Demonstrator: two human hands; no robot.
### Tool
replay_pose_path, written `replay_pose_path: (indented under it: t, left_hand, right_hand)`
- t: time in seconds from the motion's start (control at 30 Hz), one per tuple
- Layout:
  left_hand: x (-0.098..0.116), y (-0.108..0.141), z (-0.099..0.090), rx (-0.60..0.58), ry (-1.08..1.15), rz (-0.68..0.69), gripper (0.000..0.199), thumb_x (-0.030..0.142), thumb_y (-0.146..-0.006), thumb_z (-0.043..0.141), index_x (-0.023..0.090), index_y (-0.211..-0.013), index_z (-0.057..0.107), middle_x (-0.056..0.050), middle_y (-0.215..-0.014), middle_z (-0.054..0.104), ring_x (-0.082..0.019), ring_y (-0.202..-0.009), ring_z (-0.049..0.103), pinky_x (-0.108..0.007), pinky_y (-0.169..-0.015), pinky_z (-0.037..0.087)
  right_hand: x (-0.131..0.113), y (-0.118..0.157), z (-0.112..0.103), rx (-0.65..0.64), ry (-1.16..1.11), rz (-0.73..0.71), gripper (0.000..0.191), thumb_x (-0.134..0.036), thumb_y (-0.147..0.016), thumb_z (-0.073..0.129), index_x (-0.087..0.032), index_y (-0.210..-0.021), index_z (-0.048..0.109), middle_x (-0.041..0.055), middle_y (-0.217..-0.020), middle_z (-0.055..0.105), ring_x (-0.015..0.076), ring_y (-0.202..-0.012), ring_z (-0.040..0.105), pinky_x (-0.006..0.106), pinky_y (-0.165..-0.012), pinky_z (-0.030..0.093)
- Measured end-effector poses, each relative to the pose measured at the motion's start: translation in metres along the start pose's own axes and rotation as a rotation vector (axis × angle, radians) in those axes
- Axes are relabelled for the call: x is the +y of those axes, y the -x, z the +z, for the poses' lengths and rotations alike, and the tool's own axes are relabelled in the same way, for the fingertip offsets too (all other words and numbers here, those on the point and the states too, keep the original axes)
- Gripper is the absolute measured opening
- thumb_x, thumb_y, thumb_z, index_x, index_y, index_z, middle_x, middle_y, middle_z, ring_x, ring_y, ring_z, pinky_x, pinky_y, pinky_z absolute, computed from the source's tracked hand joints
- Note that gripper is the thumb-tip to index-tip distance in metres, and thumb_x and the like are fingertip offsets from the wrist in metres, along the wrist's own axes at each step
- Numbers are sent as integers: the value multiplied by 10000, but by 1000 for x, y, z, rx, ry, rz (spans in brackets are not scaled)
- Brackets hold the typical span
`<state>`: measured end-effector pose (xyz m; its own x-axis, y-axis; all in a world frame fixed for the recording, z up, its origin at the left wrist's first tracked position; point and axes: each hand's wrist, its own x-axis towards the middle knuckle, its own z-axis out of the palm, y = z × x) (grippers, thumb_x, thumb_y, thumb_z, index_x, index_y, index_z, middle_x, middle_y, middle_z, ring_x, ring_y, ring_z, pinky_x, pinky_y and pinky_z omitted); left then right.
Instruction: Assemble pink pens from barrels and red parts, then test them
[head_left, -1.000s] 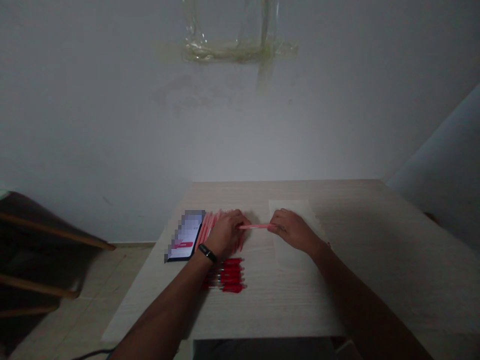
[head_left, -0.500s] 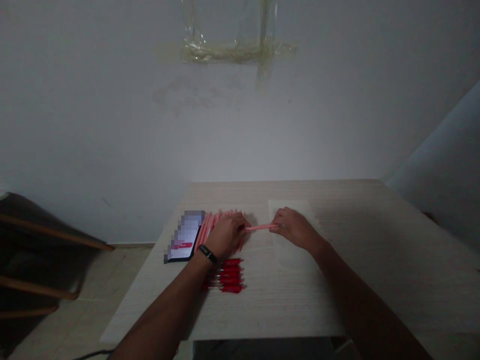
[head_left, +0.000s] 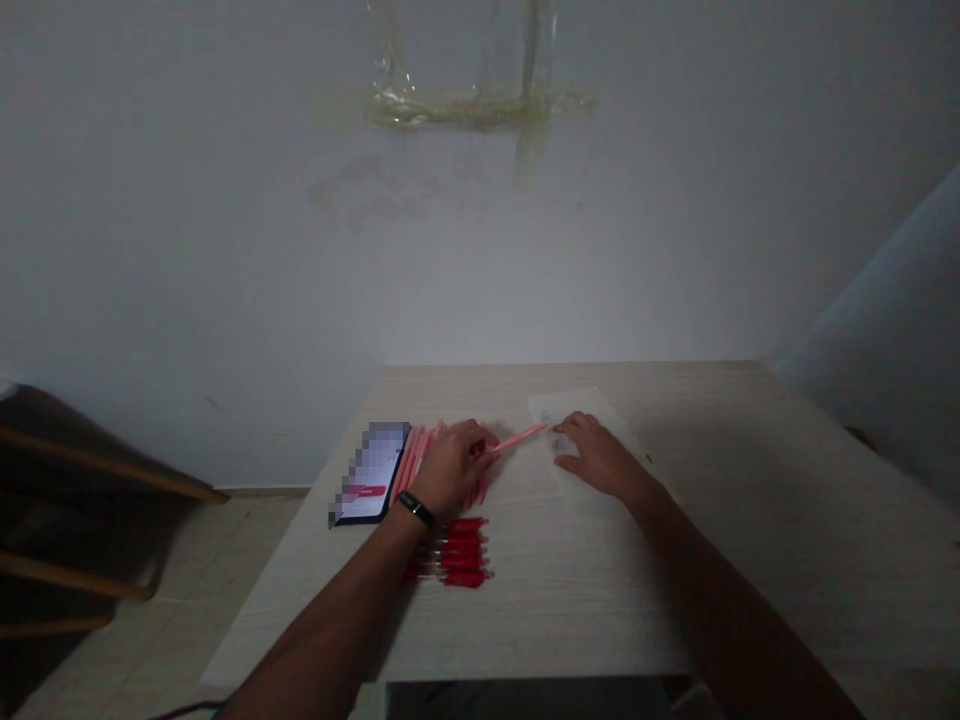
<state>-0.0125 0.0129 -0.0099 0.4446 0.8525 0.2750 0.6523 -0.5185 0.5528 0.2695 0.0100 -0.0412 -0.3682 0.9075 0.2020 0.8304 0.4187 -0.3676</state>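
Head view: nearest, toward the left part of the counter's front edge, several red pens lie side by side. Beyond them the left hand, a black band at its wrist, pinches one end of a pink stick, whose free end slants rightward and toward the back edge. Under and beside that hand lies a row of pink sticks, with a phone next to it, by the left edge. The right hand reaches over a pale sheet, thumb and fingers spread, just short of the stick's tip; whether it touches the sheet I cannot tell. The step in hand seems to be handling this single stick; steering it calls for a steady left grip. Behind the back edge rises a wall.
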Motion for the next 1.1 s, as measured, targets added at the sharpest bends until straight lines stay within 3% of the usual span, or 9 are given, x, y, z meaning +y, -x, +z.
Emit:
replay_pose_path:
  t: [0.2,0.33,0.53,0.63,0.73,0.9,1.1]
  left_hand:
    - [-3,1,1,48,20,-29,143,322,-893,615,196,-915,680,-42,-887,697,-193,-820,617,-324,-797,426]
    - [-2,1,2,60,81,-43,143,325,-886,615,191,-897,664,-28,-847,695,-183,-777,615,-296,-720,419]
    - [-2,0,3,97,153,-76,145,319,-885,610,184,-896,663,-21,-810,684,-169,-747,608,-274,-680,424]
    - [-3,0,3,101,198,-92,157,322,-875,624,178,-924,661,-33,-851,696,-174,-768,619,-276,-697,439]
    - [-4,-1,3,107,279,-93,174,331,-883,618,168,-923,663,-50,-900,704,-180,-809,633,-281,-722,458]
    - [-6,-3,6,133,463,-94,199,367,-858,663,169,-871,671,-63,-938,703,-188,-862,651,-293,-764,490]
    - [-5,-2,10,167,744,-192,211,351,-793,735,171,-857,645,-66,-902,719,-190,-832,674,-308,-755,513]
  right_hand:
    - [3,4,-2,-56,-8,-22,328,-120,-796,659,-186,-1117,651,110,-1140,610,258,-1125,543,398,-999,432]
    - [3,3,2,-14,2,-24,417,-154,-812,664,-170,-1226,611,141,-1220,585,281,-1200,502,430,-1022,419]
    - [6,5,2,-26,-14,22,318,-170,-797,694,-176,-1110,641,120,-1147,601,264,-1139,538,409,-1004,432]
    - [8,5,4,-41,6,41,366,-158,-805,683,-164,-1166,631,136,-1183,597,276,-1194,509,415,-1032,412]
    - [7,3,5,-14,15,39,392,-162,-837,655,-166,-1226,611,141,-1230,578,275,-1233,482,417,-1044,402]
    - [0,5,2,-45,-15,13,350,-197,-807,718,-173,-1147,635,123,-1166,599,267,-1161,525,415,-1011,430]
    - [1,6,-4,-66,-10,47,367,-143,-800,706,-159,-1158,630,134,-1178,605,265,-1168,535,413,-1005,436]
